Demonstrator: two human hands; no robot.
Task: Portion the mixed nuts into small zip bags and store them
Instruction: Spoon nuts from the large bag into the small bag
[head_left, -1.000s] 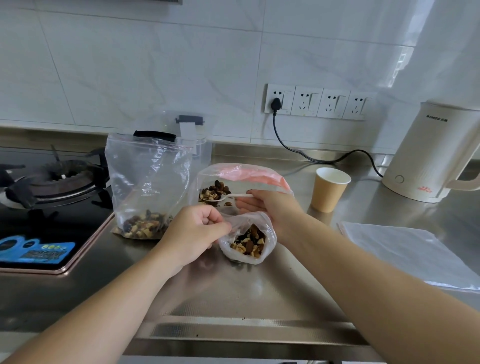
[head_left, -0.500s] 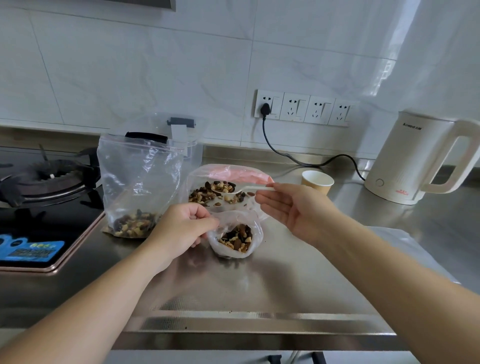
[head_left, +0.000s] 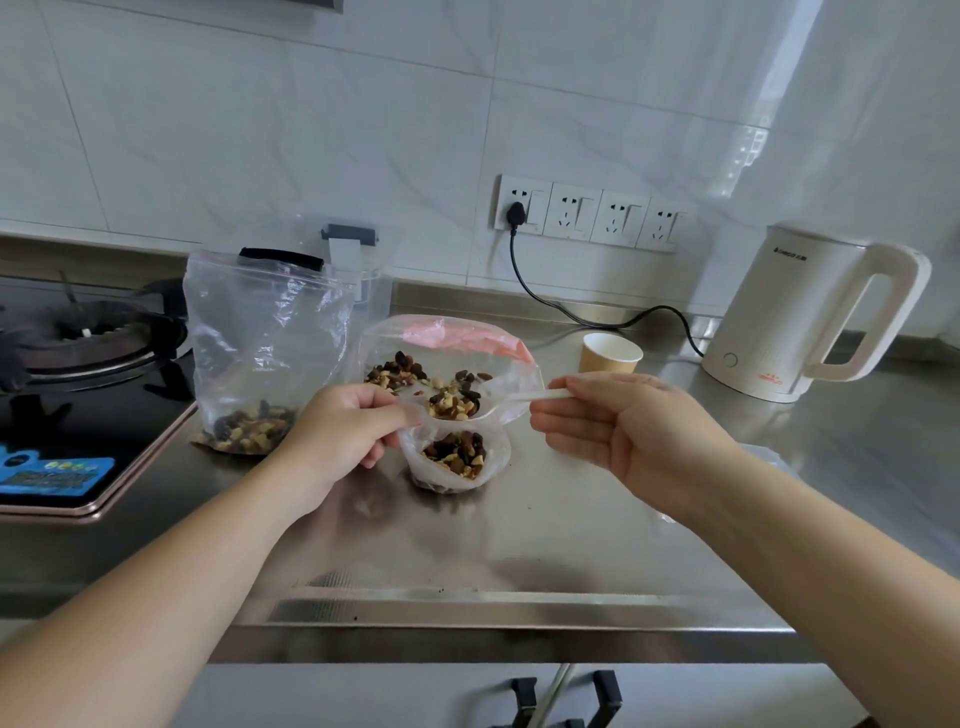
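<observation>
Small bag (head_left: 457, 462) on worktop (head_left: 519, 540), part-filled with nuts; rim pinched open by left hand (head_left: 337, 431). Spoon (head_left: 467, 408) loaded with nuts is held just above it, handle pinched by right hand (head_left: 623, 431). Behind: pink-zip bag (head_left: 447, 353), tall bag (head_left: 260, 353), both holding nuts.

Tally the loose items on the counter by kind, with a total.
Plastic bags holding nuts: 3
Plastic spoons: 1
Paper cups: 1
Electric kettles: 1
Clear containers: 1
Total: 7
</observation>
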